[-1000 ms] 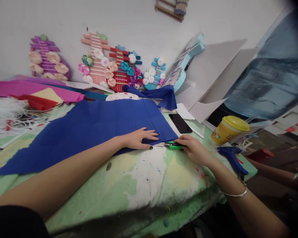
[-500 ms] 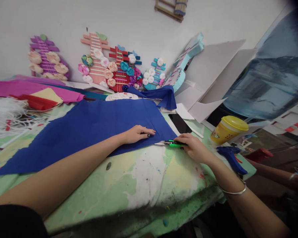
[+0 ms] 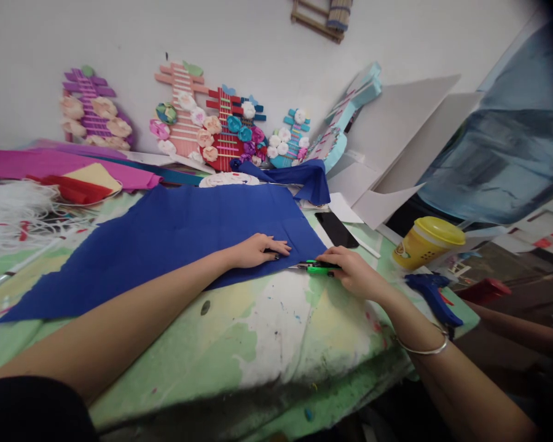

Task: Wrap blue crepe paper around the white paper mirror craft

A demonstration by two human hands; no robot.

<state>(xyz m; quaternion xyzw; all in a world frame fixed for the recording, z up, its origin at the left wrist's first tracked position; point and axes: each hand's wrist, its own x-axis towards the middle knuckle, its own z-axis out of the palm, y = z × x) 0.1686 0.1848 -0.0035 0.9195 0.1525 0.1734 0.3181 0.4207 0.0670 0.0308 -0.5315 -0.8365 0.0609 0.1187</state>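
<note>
A large blue sheet [image 3: 198, 227], crepe paper or thin cloth, is spread over the table with a ragged left edge. My left hand [image 3: 260, 250] lies flat on it near the front right, fingers stretched out. At the sheet's front right edge, my right hand [image 3: 352, 270] grips a green and black utility knife [image 3: 317, 266]. Its blade points left along that edge, with the tip partly hidden by the sheet. Behind my right hand a black phone [image 3: 335, 229] lies on the table.
On the right stand a yellow lidded cup [image 3: 428, 242] and a blue glue gun [image 3: 435, 299]. White boards [image 3: 405, 129] and flower-trimmed lute-shaped crafts [image 3: 182, 110] lean at the back. White strings [image 3: 16, 212] lie tangled at left. A co-worker's arm [image 3: 511, 325] shows at far right.
My right hand has moved slightly left with the knife, and less of the blade shows beside the sheet. My left hand stays flat on the sheet. The view has shifted slightly.
</note>
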